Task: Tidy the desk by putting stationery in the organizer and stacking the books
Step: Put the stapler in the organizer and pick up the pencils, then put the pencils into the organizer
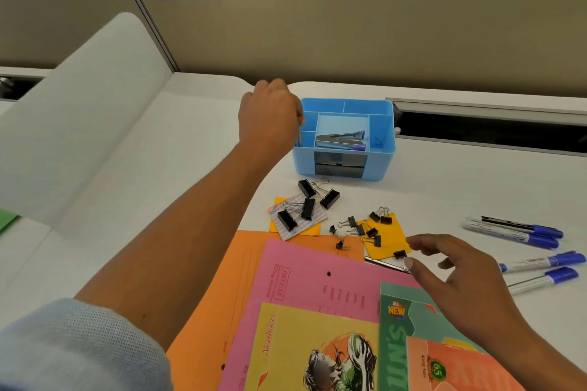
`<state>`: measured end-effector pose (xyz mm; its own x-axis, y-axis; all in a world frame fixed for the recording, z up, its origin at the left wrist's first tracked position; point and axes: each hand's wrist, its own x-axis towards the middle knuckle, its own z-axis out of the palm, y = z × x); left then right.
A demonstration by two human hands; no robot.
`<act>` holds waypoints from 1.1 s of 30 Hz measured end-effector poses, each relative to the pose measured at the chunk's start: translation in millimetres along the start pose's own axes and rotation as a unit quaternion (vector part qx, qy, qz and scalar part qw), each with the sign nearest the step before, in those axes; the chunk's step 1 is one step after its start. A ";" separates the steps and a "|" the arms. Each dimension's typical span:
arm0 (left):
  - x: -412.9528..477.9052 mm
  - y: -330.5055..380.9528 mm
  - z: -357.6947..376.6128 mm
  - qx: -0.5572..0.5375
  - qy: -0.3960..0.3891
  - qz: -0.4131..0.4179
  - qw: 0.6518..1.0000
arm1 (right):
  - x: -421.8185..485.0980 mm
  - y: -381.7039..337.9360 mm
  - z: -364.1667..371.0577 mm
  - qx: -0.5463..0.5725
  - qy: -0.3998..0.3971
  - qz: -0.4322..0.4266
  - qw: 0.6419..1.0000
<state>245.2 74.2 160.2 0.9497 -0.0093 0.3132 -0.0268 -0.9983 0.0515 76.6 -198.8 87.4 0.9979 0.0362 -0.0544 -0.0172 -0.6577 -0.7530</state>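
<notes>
Just at ten o'clock of the open-fingered right hand (467, 279) sits a binder clip (400, 254), while the left hand (270, 120) pinches a thin stick (299, 135) over the organizer (381, 162).

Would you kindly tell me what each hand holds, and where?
Left hand pinches a thin grey stick by its top, over the organizer; right hand holds nothing.

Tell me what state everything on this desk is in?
Organizer: upright, open-topped.
Stapler: lying in middle compartment.
Left hand: grips slim item above organizer.
Right hand: open, by a small clip.
Binder clips: scattered loose.
Markers: capped, lying flat.
Books: overlapping, unstacked.
</notes>
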 end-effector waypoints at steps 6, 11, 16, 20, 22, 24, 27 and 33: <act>-10.3 1.9 14.8 -0.003 -0.059 -0.044 0.997 | 11.1 22.6 -2.1 -0.071 -0.018 -0.018 0.997; -18.3 -1.5 17.5 -0.036 -0.047 -0.047 0.997 | 27.8 38.8 -3.8 -0.140 -0.074 -0.005 0.987; -58.2 5.0 14.2 -0.164 0.127 0.069 0.976 | 33.7 47.1 -3.7 -0.211 -0.126 0.013 0.969; -123.7 21.9 30.4 -0.249 0.139 0.062 0.957 | 31.9 54.4 -6.2 -0.257 -0.161 0.033 0.952; -161.5 30.1 44.9 -0.292 0.078 0.035 0.953 | 30.0 58.9 -8.1 -0.278 -0.170 0.040 0.945; -196.0 35.3 60.6 -0.304 0.017 0.012 0.953 | 28.4 62.8 -9.8 -0.294 -0.174 0.047 0.939; -232.0 38.8 78.1 -0.286 -0.042 -0.008 0.957 | 28.3 65.9 -12.4 -0.310 -0.176 0.051 0.933; -260.2 30.5 96.7 -0.244 -0.056 -0.026 0.968 | 34.9 67.5 -19.0 -0.322 -0.178 0.073 0.927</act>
<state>27.5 40.7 -11.5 0.9807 0.0076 0.1951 -0.0958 -0.8521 0.5145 111.5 -256.2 47.1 0.9015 0.0820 -0.4249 0.0052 -0.9839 -0.1788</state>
